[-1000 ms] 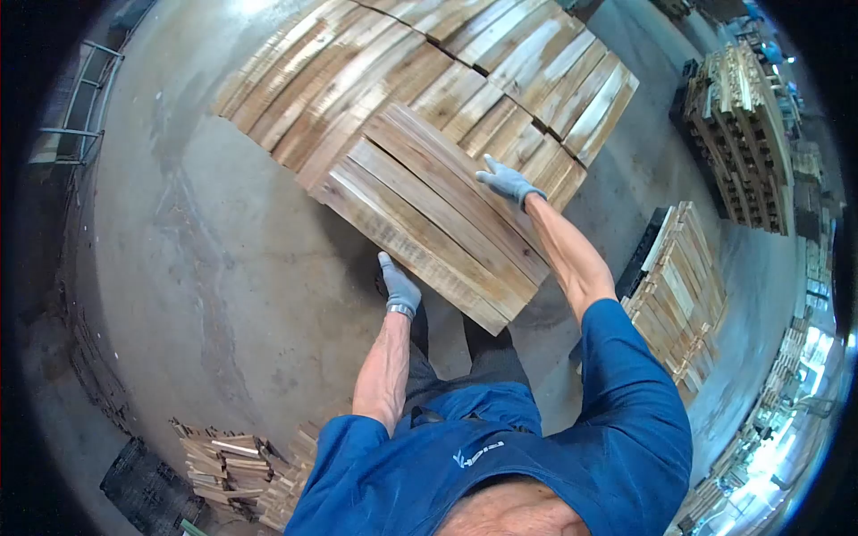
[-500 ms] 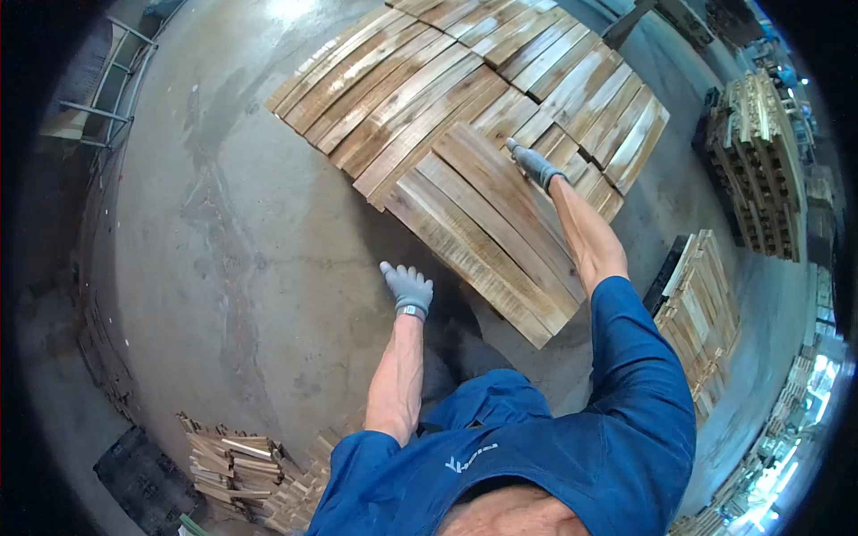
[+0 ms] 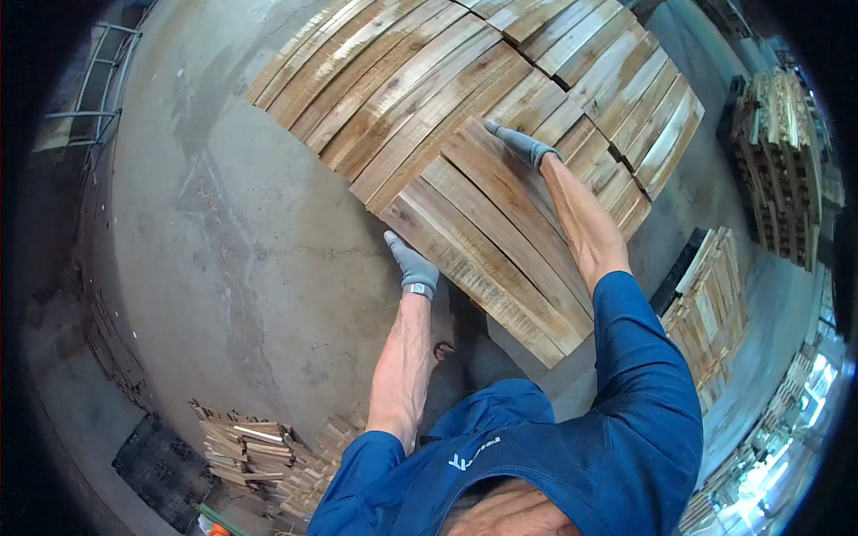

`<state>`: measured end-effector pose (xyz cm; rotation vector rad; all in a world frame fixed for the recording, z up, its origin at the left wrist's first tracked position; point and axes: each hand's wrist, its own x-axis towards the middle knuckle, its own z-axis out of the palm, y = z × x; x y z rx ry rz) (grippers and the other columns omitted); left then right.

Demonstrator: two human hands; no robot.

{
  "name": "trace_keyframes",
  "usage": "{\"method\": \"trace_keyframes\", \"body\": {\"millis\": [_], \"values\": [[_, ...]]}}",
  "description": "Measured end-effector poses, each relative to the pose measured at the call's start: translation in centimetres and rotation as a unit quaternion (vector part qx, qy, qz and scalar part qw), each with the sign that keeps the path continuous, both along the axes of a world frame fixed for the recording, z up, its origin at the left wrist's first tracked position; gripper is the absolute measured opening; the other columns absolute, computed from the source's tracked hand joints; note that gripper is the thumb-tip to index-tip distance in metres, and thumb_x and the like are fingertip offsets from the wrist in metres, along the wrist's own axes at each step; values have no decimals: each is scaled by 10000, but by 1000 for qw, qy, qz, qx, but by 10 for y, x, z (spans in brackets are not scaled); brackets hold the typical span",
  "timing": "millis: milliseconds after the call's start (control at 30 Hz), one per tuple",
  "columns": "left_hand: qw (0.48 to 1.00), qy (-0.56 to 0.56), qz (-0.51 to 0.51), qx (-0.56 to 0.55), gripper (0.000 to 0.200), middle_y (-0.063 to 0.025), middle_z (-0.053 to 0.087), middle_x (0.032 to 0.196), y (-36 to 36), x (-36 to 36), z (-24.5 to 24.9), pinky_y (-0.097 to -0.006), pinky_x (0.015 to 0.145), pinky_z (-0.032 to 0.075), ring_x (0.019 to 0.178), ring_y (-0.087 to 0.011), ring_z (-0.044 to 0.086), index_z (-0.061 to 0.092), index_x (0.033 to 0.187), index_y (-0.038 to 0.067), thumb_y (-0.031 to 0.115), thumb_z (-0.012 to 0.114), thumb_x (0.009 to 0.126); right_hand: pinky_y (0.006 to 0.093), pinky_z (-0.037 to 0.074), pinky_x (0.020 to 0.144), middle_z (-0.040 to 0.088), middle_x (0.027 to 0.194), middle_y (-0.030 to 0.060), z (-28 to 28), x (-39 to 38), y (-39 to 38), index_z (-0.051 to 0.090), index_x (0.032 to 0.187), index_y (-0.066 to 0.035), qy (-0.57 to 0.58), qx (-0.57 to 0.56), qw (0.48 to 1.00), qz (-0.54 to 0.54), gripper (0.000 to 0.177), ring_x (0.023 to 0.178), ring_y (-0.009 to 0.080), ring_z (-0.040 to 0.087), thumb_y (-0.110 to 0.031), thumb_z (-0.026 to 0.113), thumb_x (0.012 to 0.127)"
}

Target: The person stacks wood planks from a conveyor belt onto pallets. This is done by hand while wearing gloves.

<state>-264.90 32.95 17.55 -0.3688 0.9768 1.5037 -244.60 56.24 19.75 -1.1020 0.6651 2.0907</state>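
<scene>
A broad stack of wooden boards [image 3: 393, 80] fills the upper middle, laid side by side in rows. At its near end lie a few long boards [image 3: 492, 241] side by side, angled toward my body. My left hand [image 3: 414, 266], in a grey glove, is at the left edge of these near boards, its fingers partly hidden by the edge; whether it grips them is unclear. My right hand [image 3: 521, 146], also gloved, rests with fingers stretched along the far right side of the same boards.
More wood stands on the right, in a tall stack [image 3: 779, 161] and a lower stack [image 3: 706, 313]. Loose wood pieces [image 3: 250, 451] and a black pallet [image 3: 161, 469] are at the lower left. A metal rack [image 3: 107, 85] stands upper left.
My left hand has moved up to the edge of the near boards. My right hand has shifted slightly up and left. The stack appears larger and nearer in view.
</scene>
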Motion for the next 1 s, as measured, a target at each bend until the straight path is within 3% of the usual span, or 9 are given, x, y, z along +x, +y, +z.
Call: {"method": "trace_keyframes", "body": {"millis": [133,233,300,433,533,633,833,867,1000], "values": [[996,41,5,73,672,-27,423,1390,11,5,12,-403,1086,276,1283,-244,376,388,1374,168,632,298,895,396,197,1142,327,1464,115,21,-7,-9,353,1382,10,282,-325,743,-513,569,1342,271,325,-393,255,992],[996,34,-1,83,647,1,369,1431,19,5,25,-371,1097,257,1310,-221,345,328,1412,151,578,216,939,389,208,1134,350,1452,113,4,-3,-4,393,1362,2,259,-315,776,-481,560,1328,255,352,-397,265,991],[994,-2,-9,106,645,-2,358,1439,6,-2,-7,-377,1103,244,1321,-225,329,311,1421,161,577,214,938,373,209,1133,350,1452,112,-73,29,5,380,1372,-4,536,-277,765,-225,566,1329,241,351,-406,265,990],[994,-51,-8,101,643,-8,344,1451,11,-2,6,-371,1112,223,1331,-233,316,294,1433,174,576,220,935,328,214,1126,312,1472,127,-36,1,2,293,1413,-2,262,-272,791,-481,645,1353,234,312,-472,271,970],[999,4,-45,9,713,-27,404,1414,0,-11,8,-461,1095,245,1294,-247,374,368,1393,162,652,289,882,331,226,1113,339,1450,159,-9,-7,13,323,1395,5,510,-465,232,-685,689,1339,278,328,-516,287,946],[942,62,-98,-315,759,-33,460,1349,-14,-47,4,-510,1043,262,1246,-253,405,449,1319,173,729,273,833,334,239,1101,365,1428,190,17,-3,19,353,1377,12,547,-442,-435,-563,733,1326,322,344,-560,304,922],[933,131,-172,-287,762,-66,428,1342,-120,-199,4,-483,1051,235,1274,-256,352,455,1212,161,760,269,780,342,518,762,668,998,142,102,-51,-59,608,1161,-110,639,-546,-503,-200,350,859,275,651,-282,597,856],[905,149,-128,-377,816,-40,396,1398,-134,-228,17,-480,1078,214,1299,-250,339,414,1312,184,775,267,768,351,519,713,673,913,130,117,-74,-88,624,1123,-126,655,-614,-422,-127,320,755,278,644,-287,585,849],[861,155,-187,-447,878,-60,69,1553,-194,-351,53,-496,1125,70,1430,-253,74,116,1482,276,778,257,776,387,488,811,641,1033,174,166,-140,-222,608,1135,-102,451,-550,-538,-452,402,925,321,622,-387,523,864]]}}
